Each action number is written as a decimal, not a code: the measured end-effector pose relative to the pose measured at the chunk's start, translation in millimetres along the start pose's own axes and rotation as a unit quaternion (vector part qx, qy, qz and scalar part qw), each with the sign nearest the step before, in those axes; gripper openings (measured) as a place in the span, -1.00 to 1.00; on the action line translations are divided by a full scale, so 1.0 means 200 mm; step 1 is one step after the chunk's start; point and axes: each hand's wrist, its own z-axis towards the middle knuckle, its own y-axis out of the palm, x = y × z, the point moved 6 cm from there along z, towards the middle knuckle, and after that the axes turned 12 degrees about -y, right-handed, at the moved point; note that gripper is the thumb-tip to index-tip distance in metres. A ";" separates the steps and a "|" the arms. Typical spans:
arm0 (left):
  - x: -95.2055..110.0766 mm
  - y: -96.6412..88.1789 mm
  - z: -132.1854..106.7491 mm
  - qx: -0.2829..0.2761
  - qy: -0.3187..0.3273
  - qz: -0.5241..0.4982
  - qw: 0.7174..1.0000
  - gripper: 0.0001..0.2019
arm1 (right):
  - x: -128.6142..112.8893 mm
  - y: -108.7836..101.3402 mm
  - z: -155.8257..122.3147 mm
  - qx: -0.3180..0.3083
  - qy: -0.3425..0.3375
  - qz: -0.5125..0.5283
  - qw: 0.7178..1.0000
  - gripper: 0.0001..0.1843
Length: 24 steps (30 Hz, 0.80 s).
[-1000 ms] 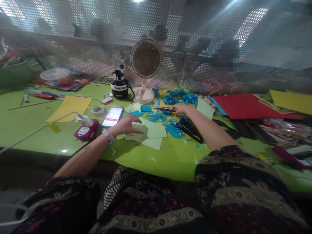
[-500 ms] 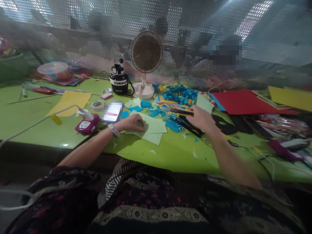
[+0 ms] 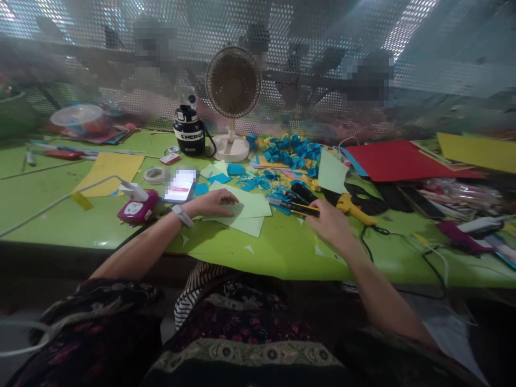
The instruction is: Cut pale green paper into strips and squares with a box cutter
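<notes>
My left hand lies on pale green paper sheets at the middle of the table, fingers loosely curved, with a gap between thumb and forefinger. To its right, my right hand is closed round a yellow and black utility knife. The knife points left, close to the papers' right edge, above blue paper scraps. Behind that hand lies a yellow-handled tool with a black cord, resembling a glue gun. Black scissor-like handles are partly visible beside it.
A phone, a tape roll and a purple power adapter sit to the left. Behind stand a black bottle and a fan. Red card and another purple adapter lie to the right.
My right hand has brought the utility knife lower and nearer to me, uncovering the yellow-handled tool. My left hand stays on the paper with its fingers slightly straighter. The view has shifted a little.
</notes>
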 end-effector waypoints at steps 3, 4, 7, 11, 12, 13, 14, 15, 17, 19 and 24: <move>0.01 0.00 -0.01 0.012 0.027 0.036 0.999 -0.50 | 0.00 0.02 -0.01 -0.012 -0.001 0.008 1.000 -0.78; 0.02 0.01 -0.02 0.018 0.045 0.050 0.998 -0.53 | 0.00 0.02 -0.01 -0.021 -0.002 0.014 1.000 -0.78; 0.09 0.06 -0.05 0.013 0.108 0.094 0.990 -0.54 | 0.01 0.04 -0.02 -0.040 -0.013 0.049 0.998 -0.75; 0.18 0.19 -0.08 -0.034 0.126 0.182 0.975 -0.44 | 0.00 0.04 -0.02 -0.041 -0.039 0.101 0.993 -0.64; 0.19 0.21 -0.08 -0.042 0.120 0.201 0.971 -0.40 | 0.00 0.04 -0.03 -0.041 -0.046 0.110 0.992 -0.61; 0.20 0.23 -0.09 -0.047 0.114 0.217 0.968 -0.37 | -0.01 0.04 -0.03 -0.042 -0.053 0.115 0.991 -0.57; 0.20 0.25 -0.09 -0.049 0.110 0.228 0.966 -0.33 | -0.02 0.04 -0.03 -0.043 -0.060 0.118 0.990 -0.54; 0.20 0.26 -0.09 -0.048 0.108 0.235 0.965 -0.30 | -0.02 0.04 -0.03 -0.044 -0.067 0.118 0.990 -0.52; 0.20 0.26 -0.09 -0.043 0.109 0.244 0.963 -0.27 | -0.04 0.04 -0.02 -0.050 -0.078 0.118 0.989 -0.53; 0.19 0.26 -0.09 -0.042 0.109 0.249 0.961 -0.26 | -0.05 0.05 -0.01 -0.056 -0.085 0.123 0.987 -0.55; 0.19 0.26 -0.09 -0.049 0.110 0.258 0.959 -0.24 | -0.05 0.06 0.00 -0.045 -0.105 0.129 0.985 -0.57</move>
